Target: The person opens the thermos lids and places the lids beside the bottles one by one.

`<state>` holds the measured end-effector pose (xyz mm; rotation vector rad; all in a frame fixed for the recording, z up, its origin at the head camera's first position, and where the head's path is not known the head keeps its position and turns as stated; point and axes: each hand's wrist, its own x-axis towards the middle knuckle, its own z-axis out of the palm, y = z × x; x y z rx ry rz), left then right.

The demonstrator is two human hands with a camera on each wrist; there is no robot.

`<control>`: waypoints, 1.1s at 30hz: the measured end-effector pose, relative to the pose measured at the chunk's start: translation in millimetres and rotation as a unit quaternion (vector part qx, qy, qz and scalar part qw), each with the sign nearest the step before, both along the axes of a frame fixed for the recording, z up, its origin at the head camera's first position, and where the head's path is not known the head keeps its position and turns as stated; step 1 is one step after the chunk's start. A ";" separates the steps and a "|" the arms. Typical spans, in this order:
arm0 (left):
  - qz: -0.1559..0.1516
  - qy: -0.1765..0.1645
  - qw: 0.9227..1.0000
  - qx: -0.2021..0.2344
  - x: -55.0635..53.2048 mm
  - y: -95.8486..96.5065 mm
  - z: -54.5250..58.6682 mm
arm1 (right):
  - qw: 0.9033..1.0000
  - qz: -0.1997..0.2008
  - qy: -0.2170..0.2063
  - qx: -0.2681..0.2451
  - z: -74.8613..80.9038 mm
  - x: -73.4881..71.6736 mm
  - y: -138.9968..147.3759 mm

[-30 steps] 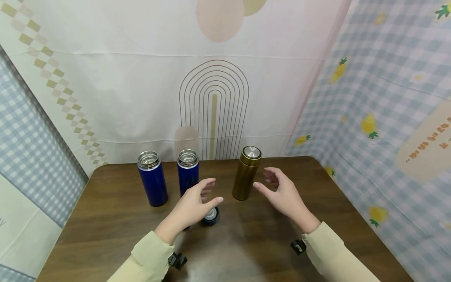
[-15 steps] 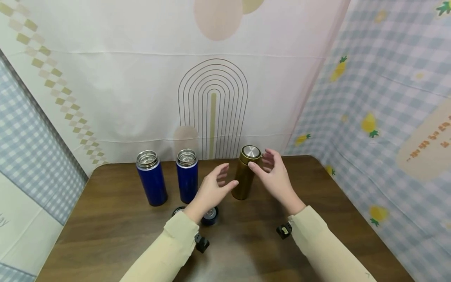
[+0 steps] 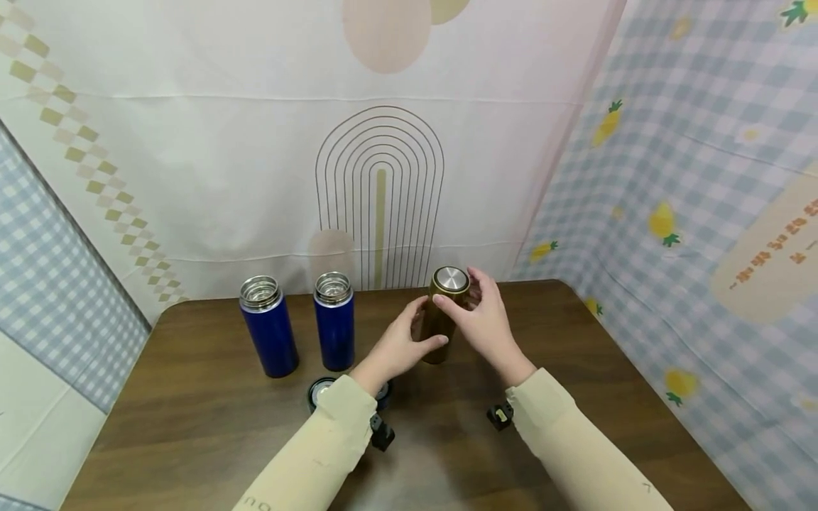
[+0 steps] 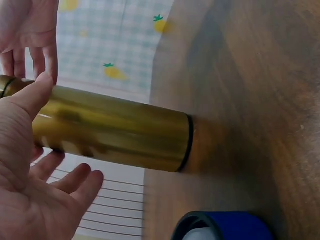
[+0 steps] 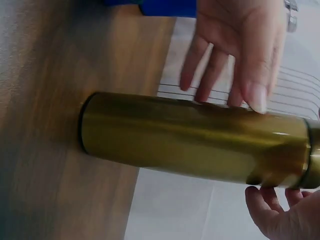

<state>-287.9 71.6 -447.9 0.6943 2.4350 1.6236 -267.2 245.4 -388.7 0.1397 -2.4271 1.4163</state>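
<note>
A gold thermos bottle (image 3: 437,325) stands upright toward the back of the wooden table, with its steel-topped lid (image 3: 451,279) on. My left hand (image 3: 399,349) is at its left side. In the left wrist view, the left thumb lies across in front of the bottle (image 4: 120,127) while the other fingers are spread apart from it. My right hand (image 3: 491,325) is at the top right, its thumb before the neck and its fingers around the far side. In the right wrist view, the right fingertips (image 5: 257,200) sit right at the bottle's wall; firm contact cannot be made out.
Two blue thermos bottles, one farther left (image 3: 271,337) and one nearer the middle (image 3: 335,333), stand with their steel mouths uncovered. Two dark lids, left (image 3: 316,389) and right (image 3: 385,396), lie on the table (image 3: 192,426), partly behind the left forearm. Patterned cloth (image 3: 211,177) hangs behind.
Both hands have moved in to the gold thermos bottle, the left going right and the right going left and up. The bottles and lids have stayed in place.
</note>
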 end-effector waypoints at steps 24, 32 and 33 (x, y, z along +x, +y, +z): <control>0.038 0.067 0.997 0.017 47.4 -25.9 15.2 | 0.997 0.066 0.045 -0.011 64.3 75.7 -39.4; 0.034 0.136 0.990 -0.009 67.0 -62.8 29.0 | 0.974 0.187 -0.009 -0.129 56.8 76.0 -40.3; 0.029 0.145 0.989 -0.015 68.0 -67.8 29.3 | 0.971 0.199 -0.010 -0.135 51.7 74.1 -39.8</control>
